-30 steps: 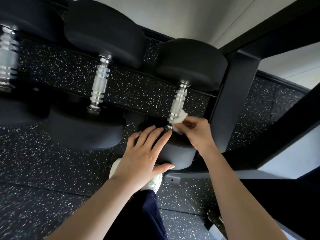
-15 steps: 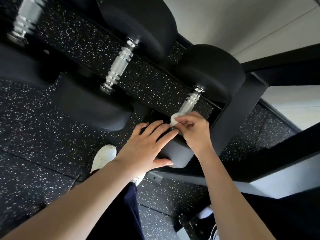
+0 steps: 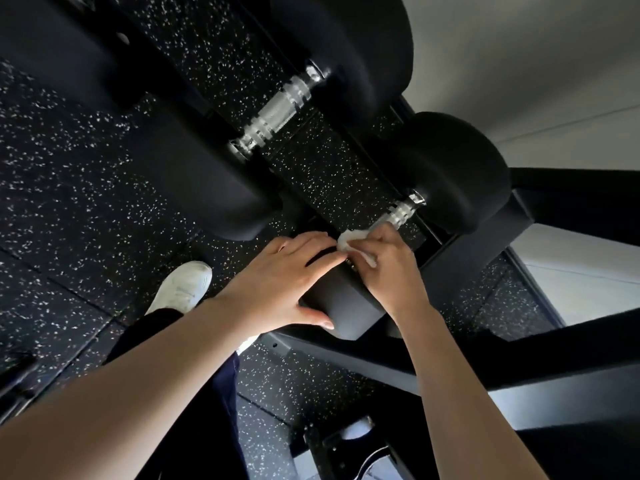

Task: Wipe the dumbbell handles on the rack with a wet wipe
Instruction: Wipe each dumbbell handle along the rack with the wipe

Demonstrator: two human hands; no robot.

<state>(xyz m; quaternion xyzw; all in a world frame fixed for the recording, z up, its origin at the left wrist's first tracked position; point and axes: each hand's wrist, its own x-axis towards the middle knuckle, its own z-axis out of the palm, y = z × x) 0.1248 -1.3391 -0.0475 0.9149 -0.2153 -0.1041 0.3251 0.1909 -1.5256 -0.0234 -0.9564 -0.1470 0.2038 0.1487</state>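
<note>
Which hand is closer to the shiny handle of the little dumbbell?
Right. The right hand holds the wipe against the handle. The left hand rests on the dumbbell's black end, just beside the handle.

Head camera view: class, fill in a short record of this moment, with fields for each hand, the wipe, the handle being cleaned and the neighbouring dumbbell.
Right hand: pinches the wet wipe at the near end of the dumbbell handle
Left hand: straight fingers rest on that dumbbell's near head
Wipe: white, bunched
Handle being cleaned: far part bare and shiny
Neighbouring handle: no hand on it
Floor: dark, speckled; white shoe on it
</note>
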